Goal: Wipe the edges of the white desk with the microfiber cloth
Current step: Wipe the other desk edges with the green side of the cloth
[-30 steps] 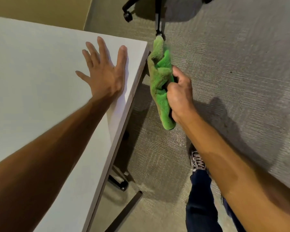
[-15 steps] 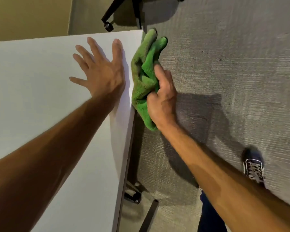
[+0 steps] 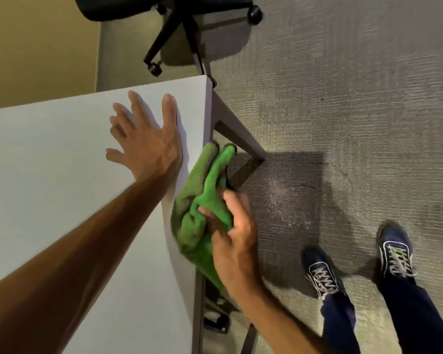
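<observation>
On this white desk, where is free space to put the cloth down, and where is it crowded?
The white desk is bare left of the left hand, and between that forearm and the right edge nearer the camera. It is crowded along the right edge, where the right hand presses the green microfiber cloth.

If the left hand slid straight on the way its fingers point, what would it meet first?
Nothing on the desk: the left hand lies flat, fingers toward the far edge, with only bare top ahead. Beyond the edge, lower down, stands a chair base; the depth there is unclear.
</observation>
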